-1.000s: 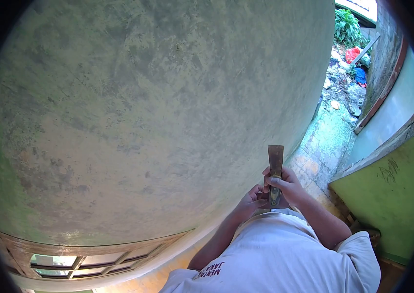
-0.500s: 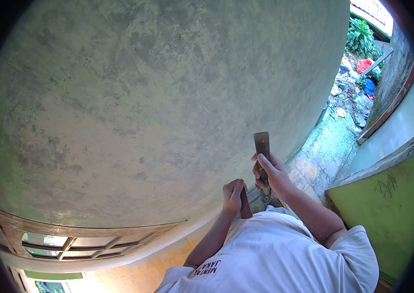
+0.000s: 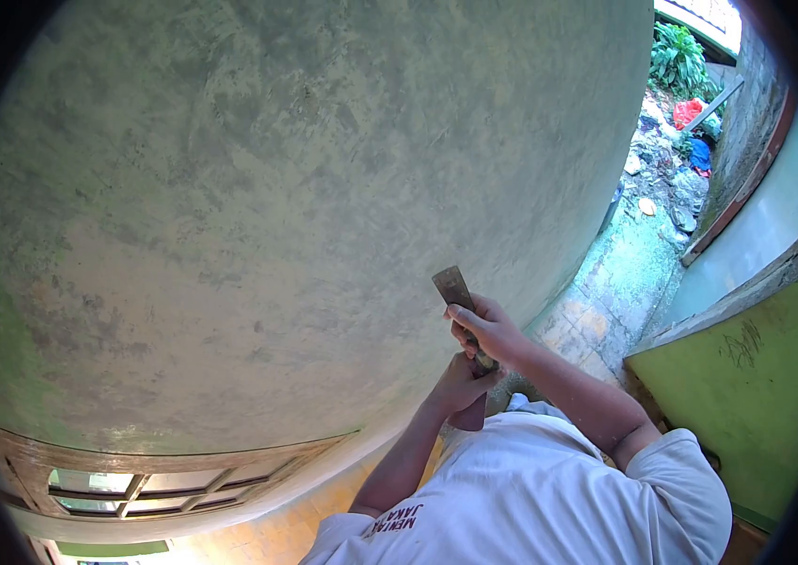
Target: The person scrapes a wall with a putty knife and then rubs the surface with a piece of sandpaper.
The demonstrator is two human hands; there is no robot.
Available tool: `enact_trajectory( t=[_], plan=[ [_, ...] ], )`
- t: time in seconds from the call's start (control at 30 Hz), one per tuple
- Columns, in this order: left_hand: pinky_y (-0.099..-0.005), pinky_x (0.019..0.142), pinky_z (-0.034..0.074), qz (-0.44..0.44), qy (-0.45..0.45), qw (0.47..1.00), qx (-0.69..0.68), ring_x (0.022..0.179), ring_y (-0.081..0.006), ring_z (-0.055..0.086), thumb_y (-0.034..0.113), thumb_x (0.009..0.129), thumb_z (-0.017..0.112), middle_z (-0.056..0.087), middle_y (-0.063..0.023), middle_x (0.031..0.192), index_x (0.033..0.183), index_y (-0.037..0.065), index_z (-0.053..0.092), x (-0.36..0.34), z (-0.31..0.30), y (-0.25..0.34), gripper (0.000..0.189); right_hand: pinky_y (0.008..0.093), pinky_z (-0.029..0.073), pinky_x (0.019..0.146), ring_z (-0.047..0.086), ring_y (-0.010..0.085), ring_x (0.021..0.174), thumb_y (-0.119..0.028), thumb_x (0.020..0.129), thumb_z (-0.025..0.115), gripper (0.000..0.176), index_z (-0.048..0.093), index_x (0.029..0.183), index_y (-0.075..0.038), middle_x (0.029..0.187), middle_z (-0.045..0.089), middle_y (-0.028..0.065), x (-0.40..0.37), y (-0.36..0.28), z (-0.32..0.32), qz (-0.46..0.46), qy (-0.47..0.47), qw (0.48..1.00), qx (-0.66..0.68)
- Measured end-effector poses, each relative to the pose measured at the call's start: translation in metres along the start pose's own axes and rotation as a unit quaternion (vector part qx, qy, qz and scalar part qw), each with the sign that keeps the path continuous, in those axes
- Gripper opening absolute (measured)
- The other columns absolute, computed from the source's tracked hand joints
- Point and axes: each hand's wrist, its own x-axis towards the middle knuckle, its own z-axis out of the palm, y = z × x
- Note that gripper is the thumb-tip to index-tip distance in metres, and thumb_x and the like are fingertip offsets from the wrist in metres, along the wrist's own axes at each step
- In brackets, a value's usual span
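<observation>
A putty knife (image 3: 453,285) is gripped in my right hand (image 3: 485,331), its broad worn blade tilted up and to the left. Just below, my left hand (image 3: 462,384) is closed around a flat reddish-brown piece of sandpaper (image 3: 470,414), which hangs beneath the fingers. Both hands come together near the knife's handle end; whether the left fingers also touch the handle cannot be made out. Behind and above the hands spreads a wall (image 3: 276,207) with patchy grey-white filler and green at its left edge.
A wooden window frame (image 3: 173,480) is set low in the wall at the left. To the right stands a green low wall (image 3: 738,405) with dark scribbles. A tiled walkway (image 3: 596,311) leads to rubble, a red bag (image 3: 689,114) and a leafy plant (image 3: 678,56).
My right hand has moved left and slightly down, tilting the putty knife leftward. Its handle end now meets my left hand, which has turned and shifted slightly lower. The view has shifted a little.
</observation>
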Motion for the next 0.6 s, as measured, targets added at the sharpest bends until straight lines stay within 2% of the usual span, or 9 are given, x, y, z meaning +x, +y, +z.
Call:
enact_trajectory(
  t=[0.13,0.23,0.33,0.43,0.5,0.6],
  plan=[
    [-0.0312,0.069,0.047,0.032,0.050,0.998,0.034,0.077,-0.0158,0.060,0.025,0.077,0.070,0.063,-0.0079,0.082,0.092,-0.002,0.059,0.001,0.006,-0.016,0.033,0.0235,0.035,0.043,0.039,0.0063,0.046,-0.038,0.098,0.049,0.034,0.047,0.080,-0.008,0.058,0.043,-0.0018,0.000,0.014,0.006,0.022,0.048,0.999,0.000],
    [-0.0310,0.065,0.047,0.064,0.037,0.997,-0.029,0.071,-0.0150,0.059,0.020,0.079,0.066,0.062,-0.0061,0.076,0.089,-0.001,0.059,-0.002,0.001,-0.008,0.025,0.0237,0.034,0.041,0.037,0.0058,0.044,-0.040,0.098,0.049,0.037,0.045,0.079,-0.009,0.057,0.042,-0.0023,0.006,0.004,0.012,0.062,0.064,0.996,0.019],
    [-0.0304,0.062,0.046,0.023,0.033,0.998,-0.052,0.066,-0.0142,0.057,0.018,0.079,0.064,0.061,-0.0046,0.072,0.085,-0.001,0.060,0.001,-0.011,-0.004,0.020,0.0242,0.033,0.040,0.036,0.0058,0.043,-0.042,0.097,0.049,0.039,0.043,0.077,-0.010,0.057,0.041,-0.0025,0.022,-0.001,0.015,0.038,0.027,0.997,0.057],
    [-0.0301,0.061,0.045,0.017,0.044,0.998,-0.052,0.066,-0.0133,0.057,0.016,0.079,0.064,0.061,-0.0044,0.071,0.083,0.000,0.059,-0.004,-0.003,0.004,0.017,0.0239,0.030,0.039,0.032,0.0050,0.042,-0.041,0.098,0.049,0.040,0.043,0.074,-0.010,0.056,0.038,-0.0043,0.013,-0.012,0.021,0.057,0.043,0.996,0.052],
    [-0.0301,0.060,0.045,0.054,0.076,0.994,-0.065,0.065,-0.0125,0.057,0.015,0.079,0.064,0.060,-0.0041,0.069,0.082,0.000,0.059,-0.005,0.009,-0.009,0.016,0.0239,0.030,0.039,0.032,0.0050,0.043,-0.042,0.097,0.049,0.040,0.043,0.074,-0.010,0.056,0.038,-0.0045,0.007,0.000,0.013,0.078,0.025,0.996,0.041],
    [-0.0301,0.060,0.045,0.065,0.058,0.992,-0.089,0.065,-0.0124,0.057,0.015,0.080,0.063,0.060,-0.0037,0.069,0.082,0.000,0.059,-0.007,0.017,-0.016,0.016,0.0240,0.029,0.039,0.032,0.0049,0.043,-0.043,0.097,0.050,0.041,0.044,0.074,-0.010,0.055,0.038,-0.0045,0.010,0.002,0.011,0.103,0.005,0.994,0.024]
  ],
)
